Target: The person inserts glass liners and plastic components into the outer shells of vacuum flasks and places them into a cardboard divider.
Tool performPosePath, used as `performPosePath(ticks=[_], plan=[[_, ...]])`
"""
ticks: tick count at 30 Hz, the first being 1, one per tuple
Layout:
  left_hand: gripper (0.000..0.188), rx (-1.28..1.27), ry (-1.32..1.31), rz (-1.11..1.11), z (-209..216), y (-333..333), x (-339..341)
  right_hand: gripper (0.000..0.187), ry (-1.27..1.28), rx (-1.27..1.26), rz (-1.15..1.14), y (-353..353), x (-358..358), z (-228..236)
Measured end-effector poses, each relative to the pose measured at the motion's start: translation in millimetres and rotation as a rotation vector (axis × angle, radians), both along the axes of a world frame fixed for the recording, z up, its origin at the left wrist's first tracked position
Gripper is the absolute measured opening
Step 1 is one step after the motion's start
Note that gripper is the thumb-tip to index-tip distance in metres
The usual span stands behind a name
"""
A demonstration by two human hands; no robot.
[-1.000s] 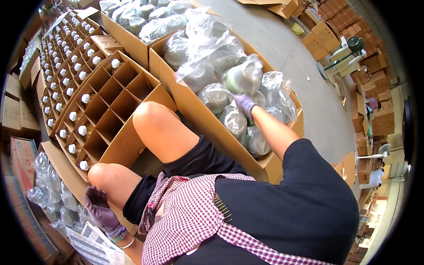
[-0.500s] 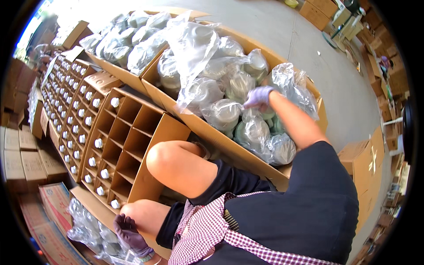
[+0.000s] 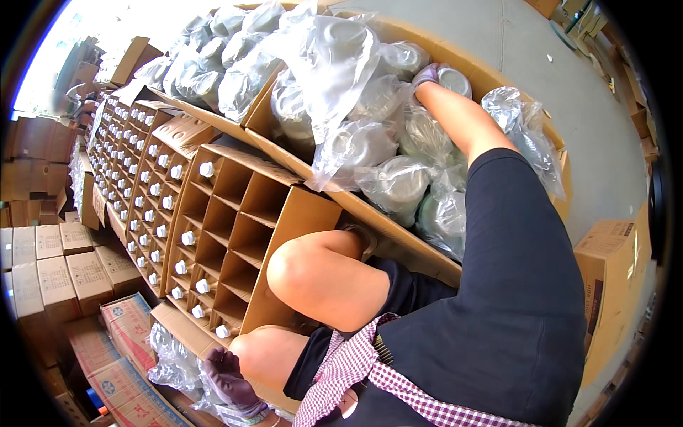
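My right hand [image 3: 427, 75], in a thin purple glove, reaches to the far side of a large carton [image 3: 281, 153] filled with glass bottles in clear plastic bags. It is against a greenish glass bottle [image 3: 454, 82] whose round base faces up; its fingers are mostly hidden, so its grip is unclear. Closer to me sit other bagged bottles [image 3: 398, 186]. My left hand [image 3: 231, 384], also gloved in purple, rests low beside my knee with loosely bent, parted fingers and nothing visible in it. Under and beside it are bagged clear items [image 3: 174, 363].
A divided carton [image 3: 235, 235] stands by my knees, with white-capped bottles [image 3: 203, 286] in some cells and other cells vacant. More capped-bottle cartons [image 3: 128, 153] line up at left. Closed boxes [image 3: 64, 281] are stacked there; another carton [image 3: 612, 277] stands at right.
My right hand has moved away from the nearer bagged bottles, deeper toward the carton's far side. My left hand stays low by the knee. The whole view has shifted slightly.
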State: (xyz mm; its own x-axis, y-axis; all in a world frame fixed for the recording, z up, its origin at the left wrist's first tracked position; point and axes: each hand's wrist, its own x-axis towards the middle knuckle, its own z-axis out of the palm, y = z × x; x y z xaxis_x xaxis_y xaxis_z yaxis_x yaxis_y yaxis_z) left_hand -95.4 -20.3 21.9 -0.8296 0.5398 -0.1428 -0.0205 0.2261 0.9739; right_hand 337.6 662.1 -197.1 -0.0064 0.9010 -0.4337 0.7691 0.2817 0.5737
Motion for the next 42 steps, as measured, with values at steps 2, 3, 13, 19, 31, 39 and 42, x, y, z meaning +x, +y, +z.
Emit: performPosePath(ticks=[2,3,13,19,31,39,42], plan=[[0.046,0.022,-0.047,0.025,-2.3,-5.0,1.9,0.041,0.072,0.026,0.043,-4.8,-9.3,6.1],[0.046,0.019,-0.052,0.037,-7.6,-12.1,-0.3,0.041,0.106,0.04,0.07,-11.4,-13.3,6.5],[0.037,0.059,-0.101,-0.07,0.1,39.1,-2.5,0.036,0.139,0.029,0.272,-49.6,40.4,35.2],[0.039,0.045,-0.039,0.056,-9.4,-31.5,6.7,0.034,0.158,-0.06,0.455,-74.9,23.2,72.7],[0.042,0.132,-0.028,-0.028,1.7,-21.5,14.8,0.102,0.453,0.382,0.34,-143.2,26.7,267.4],[0.044,0.261,-0.102,0.033,-29.0,-53.1,0.4,0.065,1.184,0.707,0.727,-231.6,94.3,446.5],[0.035,0.33,-0.033,-0.165,-13.4,-9.1,37.9,0.064,1.483,0.611,0.685,-279.5,75.4,472.2]])
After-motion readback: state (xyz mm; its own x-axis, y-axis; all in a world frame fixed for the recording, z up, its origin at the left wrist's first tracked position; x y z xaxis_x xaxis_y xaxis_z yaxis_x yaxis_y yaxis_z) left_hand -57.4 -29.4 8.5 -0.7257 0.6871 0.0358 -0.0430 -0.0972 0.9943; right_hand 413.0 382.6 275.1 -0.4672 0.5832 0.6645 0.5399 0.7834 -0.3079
